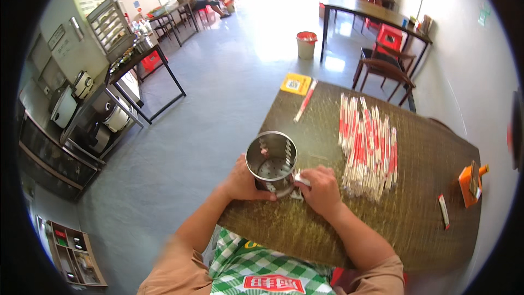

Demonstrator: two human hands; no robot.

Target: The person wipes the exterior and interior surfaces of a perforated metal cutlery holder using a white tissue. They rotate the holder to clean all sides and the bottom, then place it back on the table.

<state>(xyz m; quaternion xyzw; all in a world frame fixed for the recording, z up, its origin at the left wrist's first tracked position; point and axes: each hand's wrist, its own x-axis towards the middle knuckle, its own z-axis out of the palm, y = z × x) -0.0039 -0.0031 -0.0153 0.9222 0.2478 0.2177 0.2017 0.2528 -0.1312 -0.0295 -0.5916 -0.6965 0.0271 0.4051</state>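
Observation:
A metal cylinder with an open top and small holes in its bottom stands near the table's left edge. My left hand is wrapped round its left side and lower front. On the other side, my right hand pinches a white crumpled tissue or cloth against the cylinder's lower wall. Another white scrap shows below it, partly hidden by the hand. A pile of paper-wrapped chopsticks, red and white, lies to the right of my right hand. One wrapped pair lies apart, beyond the cylinder.
The brown table also bears a yellow card, an orange container and a small packet. A bin, a wooden chair and another table stand beyond. Two people sit far back; rice cookers line the left.

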